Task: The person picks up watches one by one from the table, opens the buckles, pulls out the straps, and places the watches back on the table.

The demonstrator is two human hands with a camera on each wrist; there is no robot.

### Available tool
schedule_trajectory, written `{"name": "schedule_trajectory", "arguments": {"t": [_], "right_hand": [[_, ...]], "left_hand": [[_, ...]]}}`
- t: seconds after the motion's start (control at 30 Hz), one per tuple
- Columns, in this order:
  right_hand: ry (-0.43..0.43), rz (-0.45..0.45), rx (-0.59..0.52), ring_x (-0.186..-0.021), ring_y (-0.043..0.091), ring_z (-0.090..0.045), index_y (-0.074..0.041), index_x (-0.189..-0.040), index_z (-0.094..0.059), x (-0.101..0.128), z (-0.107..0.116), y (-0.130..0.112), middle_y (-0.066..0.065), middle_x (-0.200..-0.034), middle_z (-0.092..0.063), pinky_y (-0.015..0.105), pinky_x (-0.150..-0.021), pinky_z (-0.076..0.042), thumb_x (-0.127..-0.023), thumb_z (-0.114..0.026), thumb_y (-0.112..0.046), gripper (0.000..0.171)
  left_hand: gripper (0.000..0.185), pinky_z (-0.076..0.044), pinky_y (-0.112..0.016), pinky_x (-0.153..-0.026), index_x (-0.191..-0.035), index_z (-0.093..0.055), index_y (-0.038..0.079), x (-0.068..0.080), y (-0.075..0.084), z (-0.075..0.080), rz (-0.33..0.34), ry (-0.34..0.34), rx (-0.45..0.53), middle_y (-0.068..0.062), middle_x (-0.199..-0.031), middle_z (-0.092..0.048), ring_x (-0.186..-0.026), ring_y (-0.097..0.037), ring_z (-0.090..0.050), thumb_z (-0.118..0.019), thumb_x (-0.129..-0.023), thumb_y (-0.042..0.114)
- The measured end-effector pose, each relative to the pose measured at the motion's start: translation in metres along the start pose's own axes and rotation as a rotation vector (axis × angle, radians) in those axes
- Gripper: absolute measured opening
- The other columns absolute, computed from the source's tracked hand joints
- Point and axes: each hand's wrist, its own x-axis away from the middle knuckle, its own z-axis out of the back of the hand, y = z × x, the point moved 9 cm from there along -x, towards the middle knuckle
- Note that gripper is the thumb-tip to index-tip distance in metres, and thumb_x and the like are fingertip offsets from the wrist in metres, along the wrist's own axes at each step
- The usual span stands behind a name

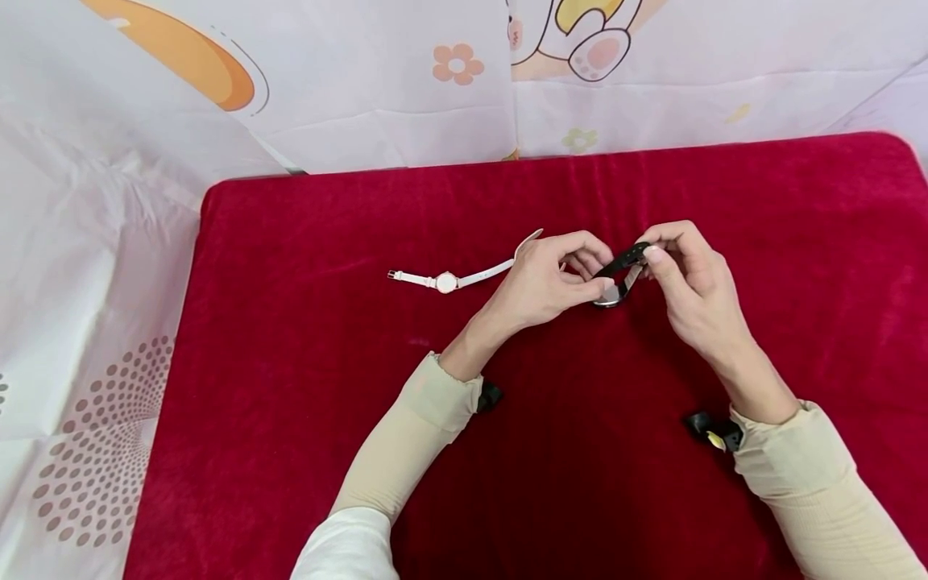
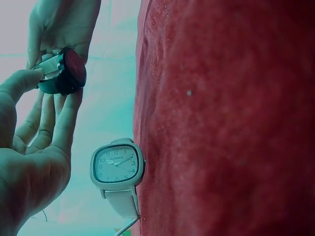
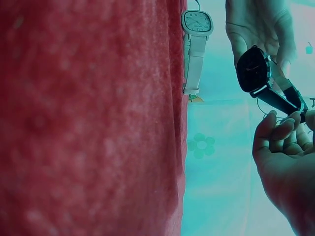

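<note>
A black wristwatch (image 1: 619,263) is held up between both hands, its strap bent into a loop. My left hand (image 1: 547,278) pinches the case between thumb and fingers. Thumb and fingertips of my right hand (image 1: 696,290) pinch the strap's end by the buckle. The right wrist view shows the dark dial (image 3: 252,70) facing outward. A white watch with a squarish dial (image 2: 117,164) stands below the hands in the left wrist view; in the head view my left hand mostly hides it. Farther left lies a white-strapped watch with a small round dial (image 1: 446,282), laid flat.
A red velvet cloth (image 1: 304,379) covers the table. Its far edge meets a pale hanging sheet printed with cartoon shapes (image 1: 362,72). Black wrist-camera mounts (image 1: 714,431) sit at both cuffs.
</note>
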Motion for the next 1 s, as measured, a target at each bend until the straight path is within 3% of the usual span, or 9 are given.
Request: {"name": "schedule_trajectory", "arguments": {"t": [0.17, 0.23, 0.3, 0.37, 0.4, 0.47, 0.6, 1.0], "right_hand": [[-0.020, -0.012, -0.102, -0.076, 0.015, -0.055, 0.013, -0.109, -0.061, -0.001, -0.002, 0.001, 0.008, -0.084, -0.060, 0.021, -0.067, -0.044, -0.096, -0.056, 0.008, 0.015], [-0.015, -0.016, -0.134, -0.074, 0.015, -0.054, 0.013, -0.107, -0.065, -0.003, -0.002, -0.001, 0.011, -0.083, -0.060, 0.021, -0.064, -0.043, -0.093, -0.058, 0.012, 0.015], [-0.013, -0.012, -0.150, -0.072, 0.014, -0.053, 0.014, -0.102, -0.067, -0.004, -0.003, -0.005, 0.011, -0.082, -0.060, 0.020, -0.061, -0.041, -0.091, -0.059, 0.015, 0.014], [-0.009, -0.010, -0.161, -0.070, 0.013, -0.053, 0.015, -0.100, -0.067, -0.005, -0.003, -0.010, 0.011, -0.080, -0.061, 0.020, -0.060, -0.040, -0.091, -0.059, 0.016, 0.012], [-0.007, -0.007, -0.171, -0.069, 0.013, -0.053, 0.016, -0.100, -0.066, -0.006, -0.004, -0.012, 0.011, -0.080, -0.060, 0.020, -0.060, -0.040, -0.091, -0.058, 0.016, 0.012], [-0.005, 0.002, -0.168, -0.069, 0.012, -0.054, 0.017, -0.100, -0.064, -0.006, -0.004, -0.014, 0.011, -0.080, -0.059, 0.020, -0.060, -0.040, -0.091, -0.056, 0.016, 0.011], [0.001, 0.013, -0.114, -0.071, 0.012, -0.056, 0.016, -0.102, -0.062, -0.005, -0.004, -0.008, 0.008, -0.082, -0.060, 0.020, -0.062, -0.042, -0.093, -0.055, 0.014, 0.012], [0.003, 0.037, -0.032, -0.074, 0.016, -0.057, 0.012, -0.106, -0.059, -0.005, -0.004, -0.004, -0.001, -0.088, -0.065, 0.021, -0.068, -0.046, -0.100, -0.054, 0.000, 0.014]], "left_hand": [[0.022, -0.051, -0.023, -0.083, -0.108, -0.074, 0.010, 0.001, 0.004, 0.003, -0.066, 0.024, -0.001, 0.005, -0.086, -0.068, -0.079, -0.003, -0.064, -0.078, -0.086, 0.011], [0.021, -0.047, -0.023, -0.091, -0.107, -0.075, 0.011, 0.000, 0.005, 0.004, -0.070, 0.025, -0.014, 0.006, -0.087, -0.068, -0.079, -0.002, -0.063, -0.078, -0.086, 0.012], [0.020, -0.034, -0.028, -0.107, -0.106, -0.075, 0.014, 0.000, 0.004, 0.004, -0.056, 0.018, -0.045, 0.009, -0.086, -0.068, -0.079, 0.000, -0.063, -0.078, -0.086, 0.015], [0.019, -0.021, -0.033, -0.112, -0.105, -0.075, 0.017, 0.000, 0.003, 0.004, -0.030, 0.006, -0.073, 0.011, -0.086, -0.068, -0.079, 0.001, -0.064, -0.079, -0.086, 0.018], [0.018, -0.020, -0.033, -0.112, -0.104, -0.075, 0.017, 0.000, 0.003, 0.004, -0.026, -0.002, -0.070, 0.011, -0.086, -0.069, -0.079, 0.001, -0.064, -0.079, -0.086, 0.018], [0.018, -0.032, -0.029, -0.108, -0.104, -0.075, 0.015, -0.001, 0.004, 0.003, -0.030, -0.015, -0.052, 0.010, -0.087, -0.069, -0.080, 0.000, -0.064, -0.079, -0.086, 0.016], [0.019, -0.053, -0.025, -0.077, -0.103, -0.074, 0.010, -0.003, 0.005, 0.003, -0.036, -0.031, -0.003, 0.007, -0.089, -0.071, -0.082, -0.002, -0.064, -0.080, -0.085, 0.012], [0.019, -0.056, -0.022, -0.077, -0.101, -0.071, 0.009, -0.002, 0.001, 0.002, 0.018, -0.041, 0.022, 0.003, -0.089, -0.071, -0.081, -0.004, -0.066, -0.080, -0.084, 0.011]]}}
